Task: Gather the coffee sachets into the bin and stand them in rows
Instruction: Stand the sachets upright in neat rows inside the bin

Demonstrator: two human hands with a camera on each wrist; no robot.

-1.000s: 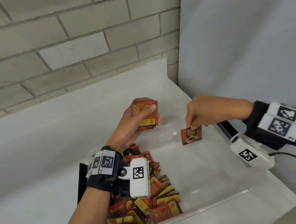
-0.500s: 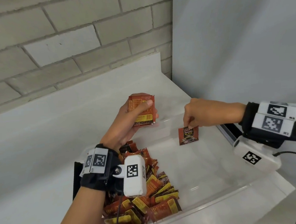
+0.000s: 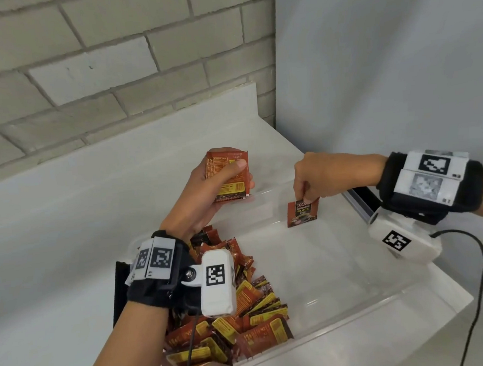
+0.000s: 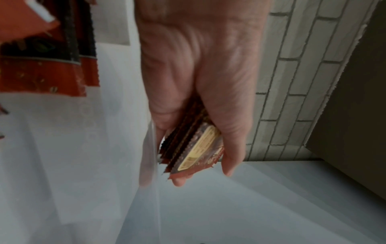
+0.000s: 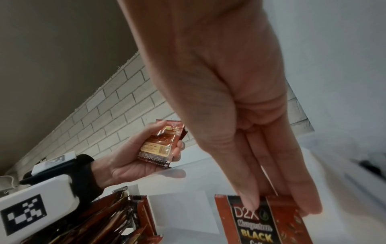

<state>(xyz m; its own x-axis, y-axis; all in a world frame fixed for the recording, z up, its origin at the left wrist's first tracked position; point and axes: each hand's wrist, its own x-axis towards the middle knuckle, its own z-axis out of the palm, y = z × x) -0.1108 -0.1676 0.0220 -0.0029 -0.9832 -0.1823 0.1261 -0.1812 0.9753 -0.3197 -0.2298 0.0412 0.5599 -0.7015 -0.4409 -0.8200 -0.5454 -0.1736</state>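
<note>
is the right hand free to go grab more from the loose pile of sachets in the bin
Probably not yet. The right hand pinches a single sachet by its top edge, upright near the clear bin's far wall. The loose pile lies open at the bin's left side, but partly beneath the left hand and its stack.

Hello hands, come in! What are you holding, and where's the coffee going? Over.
Left hand grips a stack of sachets. Right hand pinches one sachet upright, low in the bin. Loose pile at bin's left. Nothing blocking.

Glossy foil sachets (image 3: pixel 303 212) lie in a clear smooth plastic bin (image 3: pixel 356 283) before a rough brick wall (image 3: pixel 112 63).
</note>
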